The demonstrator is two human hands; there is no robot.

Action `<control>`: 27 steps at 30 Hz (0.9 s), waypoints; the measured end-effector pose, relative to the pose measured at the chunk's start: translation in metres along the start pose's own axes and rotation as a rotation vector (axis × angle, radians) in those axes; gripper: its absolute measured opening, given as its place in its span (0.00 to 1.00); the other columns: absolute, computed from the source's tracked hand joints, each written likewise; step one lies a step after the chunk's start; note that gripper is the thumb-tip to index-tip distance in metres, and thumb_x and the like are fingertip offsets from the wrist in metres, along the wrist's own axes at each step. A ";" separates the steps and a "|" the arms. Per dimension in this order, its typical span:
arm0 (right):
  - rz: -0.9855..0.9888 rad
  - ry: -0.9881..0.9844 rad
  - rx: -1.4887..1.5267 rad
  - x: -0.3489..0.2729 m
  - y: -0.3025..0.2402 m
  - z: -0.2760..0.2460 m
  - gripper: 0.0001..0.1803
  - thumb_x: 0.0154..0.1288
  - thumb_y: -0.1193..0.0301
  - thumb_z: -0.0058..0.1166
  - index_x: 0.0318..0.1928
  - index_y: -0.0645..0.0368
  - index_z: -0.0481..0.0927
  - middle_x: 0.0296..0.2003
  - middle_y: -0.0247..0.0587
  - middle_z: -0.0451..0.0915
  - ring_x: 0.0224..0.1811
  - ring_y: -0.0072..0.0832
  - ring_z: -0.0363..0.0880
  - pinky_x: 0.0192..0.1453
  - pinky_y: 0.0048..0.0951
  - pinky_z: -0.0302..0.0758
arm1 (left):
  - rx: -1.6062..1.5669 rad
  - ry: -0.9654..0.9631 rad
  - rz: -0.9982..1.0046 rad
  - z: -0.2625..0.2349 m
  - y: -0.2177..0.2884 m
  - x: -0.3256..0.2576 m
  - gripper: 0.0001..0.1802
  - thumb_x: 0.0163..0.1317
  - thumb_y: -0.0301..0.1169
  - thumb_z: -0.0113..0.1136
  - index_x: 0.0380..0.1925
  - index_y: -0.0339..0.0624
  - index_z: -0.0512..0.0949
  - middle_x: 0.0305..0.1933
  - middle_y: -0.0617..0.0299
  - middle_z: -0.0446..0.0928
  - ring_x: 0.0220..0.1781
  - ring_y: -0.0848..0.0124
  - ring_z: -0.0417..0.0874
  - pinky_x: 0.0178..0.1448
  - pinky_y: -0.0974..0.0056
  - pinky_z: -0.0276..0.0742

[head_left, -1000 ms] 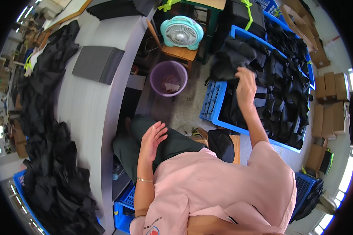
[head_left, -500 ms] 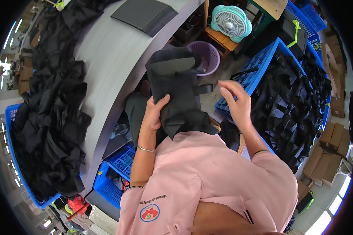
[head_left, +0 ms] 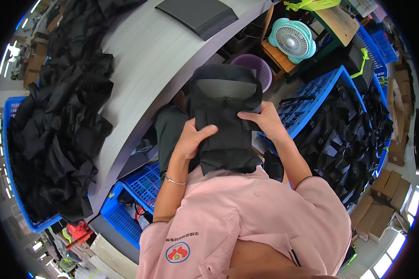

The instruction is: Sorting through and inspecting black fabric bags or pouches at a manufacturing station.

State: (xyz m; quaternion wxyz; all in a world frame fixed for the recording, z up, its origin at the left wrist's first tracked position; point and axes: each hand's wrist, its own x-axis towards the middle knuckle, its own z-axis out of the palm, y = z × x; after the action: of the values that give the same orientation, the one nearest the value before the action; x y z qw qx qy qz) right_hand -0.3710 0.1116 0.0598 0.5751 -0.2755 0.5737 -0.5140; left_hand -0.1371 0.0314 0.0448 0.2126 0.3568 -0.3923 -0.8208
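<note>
A black fabric bag [head_left: 228, 144], long and pouch-like with a grey panel [head_left: 226, 89] near its far end, lies over my lap. My left hand [head_left: 194, 138] grips its left edge, thumb on top and fingers tucked underneath. On the opposite edge my right hand [head_left: 265, 122] is closed too, its thumb pressing on the cloth just below the grey panel; the fingers behind are mostly hidden. The bag's near end is creased and rests against my pink shirt.
At left, black fabric pieces [head_left: 60, 135] heap over a blue crate [head_left: 8, 139] and the grey table [head_left: 139, 56]. A flat black panel [head_left: 198, 16] lies on the table. Beyond my hands stand a purple basket [head_left: 266, 76] and a teal fan [head_left: 292, 41]. A blue crate [head_left: 312, 100] of black pieces is at right.
My right hand, free beside the bag half a second ago, has come left and taken hold of its right edge. The loose strap there no longer sticks out. My view has shifted slightly.
</note>
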 end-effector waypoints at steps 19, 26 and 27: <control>-0.368 0.427 -0.752 0.005 -0.022 -0.015 0.14 0.65 0.64 0.62 0.34 0.65 0.81 0.20 0.38 0.76 0.24 0.19 0.75 0.31 0.27 0.72 | 0.794 0.414 0.332 0.003 -0.007 0.008 0.06 0.55 0.22 0.66 0.34 0.34 0.83 0.24 0.54 0.81 0.26 0.77 0.76 0.35 0.67 0.74; -0.330 0.235 -0.013 0.022 -0.040 -0.045 0.08 0.66 0.69 0.57 0.33 0.60 0.82 0.25 0.27 0.77 0.28 0.15 0.74 0.34 0.20 0.70 | 0.666 0.225 0.306 0.005 -0.014 0.007 0.07 0.56 0.24 0.68 0.35 0.32 0.84 0.27 0.60 0.84 0.31 0.79 0.79 0.38 0.68 0.76; -0.350 0.188 0.138 0.023 -0.038 -0.046 0.08 0.67 0.69 0.56 0.38 0.61 0.83 0.29 0.29 0.80 0.31 0.17 0.76 0.38 0.21 0.73 | 0.486 0.234 0.246 0.009 -0.009 0.006 0.08 0.58 0.25 0.69 0.36 0.31 0.84 0.30 0.62 0.84 0.33 0.78 0.80 0.40 0.69 0.77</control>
State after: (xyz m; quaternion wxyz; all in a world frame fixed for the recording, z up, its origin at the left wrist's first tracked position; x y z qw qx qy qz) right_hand -0.4293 0.0913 0.0769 0.4384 -0.2818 0.5315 -0.6677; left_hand -0.1484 0.0373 0.0384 0.2626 0.4394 -0.5903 -0.6241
